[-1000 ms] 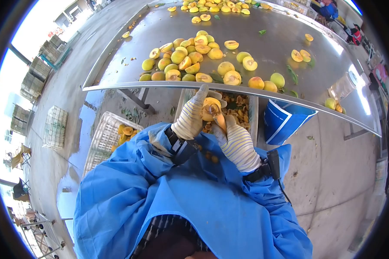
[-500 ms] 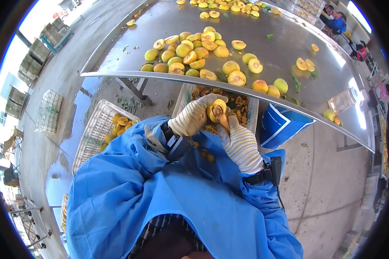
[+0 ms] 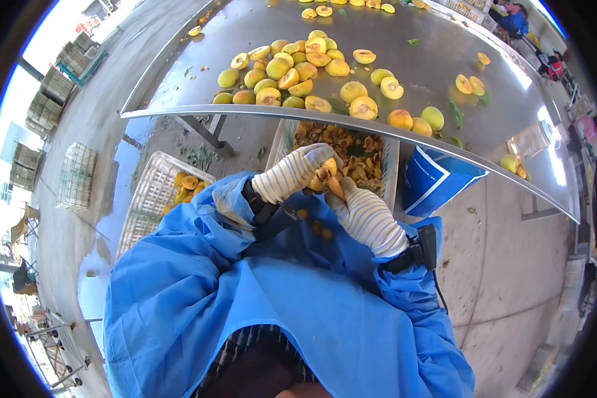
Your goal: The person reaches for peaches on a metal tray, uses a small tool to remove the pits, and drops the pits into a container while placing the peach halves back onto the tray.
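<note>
Left hand (image 3: 292, 172) covers the fruit (image 3: 324, 174), beside right hand (image 3: 366, 215) gripping a tool (image 3: 336, 188).

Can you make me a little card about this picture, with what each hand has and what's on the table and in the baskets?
Left hand: gloved, curled round a yellow fruit
Right hand: gloved, grips an orange tool against the fruit
Metal table: pile of fruits, whole and halved
Crate: below the hands, holds brown pits and scraps
White basket: a few fruit halves
Blue bag: beside the crate
</note>
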`<state>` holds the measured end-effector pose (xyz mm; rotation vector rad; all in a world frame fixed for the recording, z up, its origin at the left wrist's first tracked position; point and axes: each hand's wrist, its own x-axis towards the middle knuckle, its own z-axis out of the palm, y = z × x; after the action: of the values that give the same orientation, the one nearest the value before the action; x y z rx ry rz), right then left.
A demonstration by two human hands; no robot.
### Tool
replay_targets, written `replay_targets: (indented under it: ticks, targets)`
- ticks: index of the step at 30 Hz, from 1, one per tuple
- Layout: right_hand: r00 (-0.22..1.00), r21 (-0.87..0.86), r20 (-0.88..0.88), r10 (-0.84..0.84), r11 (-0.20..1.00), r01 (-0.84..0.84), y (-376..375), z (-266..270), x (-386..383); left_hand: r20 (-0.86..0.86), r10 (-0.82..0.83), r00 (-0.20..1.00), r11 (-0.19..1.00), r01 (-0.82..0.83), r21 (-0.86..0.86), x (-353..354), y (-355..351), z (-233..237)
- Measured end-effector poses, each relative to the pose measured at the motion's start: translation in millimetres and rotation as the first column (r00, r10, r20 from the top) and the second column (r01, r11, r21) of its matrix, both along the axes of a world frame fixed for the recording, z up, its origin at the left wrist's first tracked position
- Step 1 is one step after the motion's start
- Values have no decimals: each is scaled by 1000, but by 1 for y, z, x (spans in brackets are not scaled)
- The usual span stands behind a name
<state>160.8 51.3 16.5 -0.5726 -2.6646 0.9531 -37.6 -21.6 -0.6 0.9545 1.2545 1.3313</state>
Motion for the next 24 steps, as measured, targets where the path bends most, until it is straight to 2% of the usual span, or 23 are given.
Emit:
replay_targets:
  ticks: [2, 3, 4, 5, 6, 7, 9, 12, 13, 14, 15, 16, 17, 18, 19, 22, 24]
  targets:
    - [984, -99, -177, 3, 995, -20, -1, -17, -3, 71, -67, 995, 992, 74, -102, -3, -1, 16]
    - [964, -143, -264, -3, 989, -36, -1, -21, -4, 88, -34, 996, 991, 45, -125, 1, -3, 31]
    - [975, -411, -209, -77, 912, -16, -1, -12, -4, 105, -1, 995, 989, 16, -145, 8, -5, 48]
    - [982, -643, -137, -133, 766, 14, -2, 2, -4, 119, 32, 992, 987, -13, -163, 14, -7, 56]
    - [984, -826, -54, -167, 562, 50, -2, 14, -4, 25, 99, 995, 990, -101, 96, 26, -1, 43]
    - [984, -876, -44, -172, 480, 45, -2, 23, -3, -98, 189, 977, 948, -156, 279, 34, 7, 28]
    - [984, -954, -19, -177, 299, 36, -1, 32, -1, -36, 342, 939, 884, -309, 352, 48, 15, 17]
    - [988, -944, -29, -151, 330, 23, 2, 26, 2, 199, 247, 948, 938, -286, 195, 42, 16, 23]
    - [967, -775, -195, -164, 631, -49, 2, 12, -1, 191, 204, 960, 968, -227, 106, 36, 16, 26]
    - [928, -506, -355, -117, 858, -86, 4, -13, -7, 186, 160, 969, 986, -166, 16, 26, 17, 31]
    - [933, -514, -344, -109, 853, -89, 3, -16, -7, 184, 115, 976, 992, -103, -74, 22, 17, 33]
    - [938, -522, -333, -102, 848, -93, 2, -19, -8, 145, 172, 974, 984, -162, -78, 25, 19, 29]
    - [942, -529, -321, -94, 843, -96, 2, -23, -8, 88, 129, 988, 988, -120, -100, 20, 21, 23]
    - [989, -768, -121, -82, 639, -41, -1, 6, 0, 33, 85, 996, 989, -80, -124, 10, 22, 16]
    - [998, -921, 70, -4, 383, 66, -1, 24, 5, -21, 41, 999, 988, -44, -148, 4, 23, 12]
    - [994, -991, 87, 66, 111, 79, 3, 28, 5, -47, -58, 997, 979, 48, -200, 8, 17, 49]
    - [997, -986, 57, 46, 161, 49, 3, 25, 4, 17, -43, 999, 981, 45, -188, 8, 18, 46]
